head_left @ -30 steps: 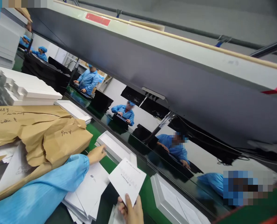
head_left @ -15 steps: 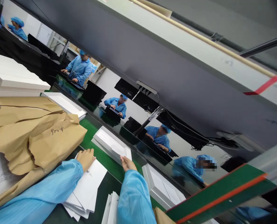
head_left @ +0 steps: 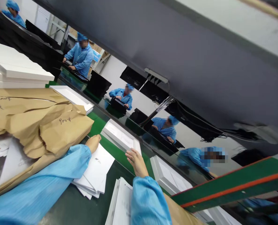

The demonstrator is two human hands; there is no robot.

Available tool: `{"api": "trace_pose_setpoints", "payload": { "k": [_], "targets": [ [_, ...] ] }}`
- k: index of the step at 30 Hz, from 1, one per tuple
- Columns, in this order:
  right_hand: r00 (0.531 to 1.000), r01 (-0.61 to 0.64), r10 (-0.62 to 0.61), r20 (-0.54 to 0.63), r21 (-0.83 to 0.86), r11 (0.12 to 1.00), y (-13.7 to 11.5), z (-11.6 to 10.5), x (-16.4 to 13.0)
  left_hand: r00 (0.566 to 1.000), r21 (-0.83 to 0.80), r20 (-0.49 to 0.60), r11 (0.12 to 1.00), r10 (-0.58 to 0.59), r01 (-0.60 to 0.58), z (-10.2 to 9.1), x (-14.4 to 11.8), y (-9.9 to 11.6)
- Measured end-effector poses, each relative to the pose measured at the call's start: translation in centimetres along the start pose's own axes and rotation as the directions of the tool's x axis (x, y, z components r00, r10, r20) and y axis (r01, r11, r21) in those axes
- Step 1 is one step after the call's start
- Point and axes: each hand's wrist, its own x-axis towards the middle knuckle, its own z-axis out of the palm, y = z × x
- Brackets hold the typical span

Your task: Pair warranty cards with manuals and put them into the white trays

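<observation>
My left hand (head_left: 93,143) is at the upper edge of a stack of white paper sheets (head_left: 103,161), fingers curled together. Whether a sheet is pinched between them is hidden. My right hand (head_left: 136,161) is open, fingers apart, beside the near right corner of a shallow white box (head_left: 120,135). That box lies on the green belt (head_left: 96,122), with white printed paper inside. Below my right sleeve is another pile of white papers (head_left: 122,200).
Torn brown paper wrapping (head_left: 59,125) with handwriting lies at left, below stacked white boxes (head_left: 21,73). More white boxes (head_left: 168,175) sit on the belt at right, near a green post with an orange stripe (head_left: 234,184). Co-workers in blue work across the line.
My right hand has drawn slightly back from the box's near end and its fingers have spread. My left hand's fingers have curled at the stack's edge. The view has shifted.
</observation>
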Motion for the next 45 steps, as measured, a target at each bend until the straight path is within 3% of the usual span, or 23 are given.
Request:
{"api": "trace_pose_setpoints", "payload": {
  "k": [6,10,12,16,18,21,24,29,34,39,45],
  "targets": [
    [0.984,0.065,-0.027,0.174,-0.213,0.975,3.0,2.9,-6.5,0.999,0.162,-0.006,0.986,-0.042,0.043,-1.0,-0.4,0.3],
    [0.992,0.077,-0.07,0.102,-0.062,0.995,3.7,5.0,-8.2,0.999,0.254,-0.027,0.967,0.019,-0.012,-1.0,-2.4,1.6],
    [0.999,0.005,-0.009,0.045,0.095,0.995,3.2,5.9,-8.4,0.995,0.295,-0.049,0.953,0.084,-0.066,-0.8,-3.3,2.4],
    [0.981,-0.165,0.137,0.135,0.222,0.961,1.4,7.2,-8.6,0.964,0.332,-0.073,0.917,0.256,-0.219,-0.7,-4.7,4.7],
    [0.987,-0.128,0.103,0.126,0.211,0.969,0.3,7.1,-8.8,0.947,0.308,-0.089,0.913,0.308,-0.268,-1.0,-5.3,6.0],
    [1.0,0.015,-0.019,0.015,0.239,0.971,-1.5,6.0,-9.1,0.918,0.291,-0.094,0.892,0.386,-0.345,-1.8,-6.6,7.8],
    [0.995,0.092,-0.099,0.013,0.278,0.956,-2.4,4.5,-9.5,0.915,0.302,0.03,0.869,0.403,-0.393,-2.4,-8.0,9.0],
    [0.968,-0.131,0.074,0.241,0.23,0.964,0.1,3.4,-9.3,0.925,0.403,0.281,0.843,0.257,-0.356,-2.8,-9.1,9.3],
    [0.945,-0.228,0.161,0.284,0.224,0.948,2.7,3.7,-8.8,0.927,0.466,0.313,0.818,0.205,-0.338,-2.3,-9.4,9.2],
    [0.933,-0.238,0.15,0.327,0.249,0.939,2.5,3.9,-9.0,0.921,0.478,0.33,0.805,0.207,-0.352,-1.9,-9.4,9.4],
    [0.933,-0.262,0.171,0.318,0.271,0.926,2.9,4.2,-8.9,0.886,0.392,0.417,0.839,0.203,-0.376,-2.9,-7.3,7.8]
  ]
}}
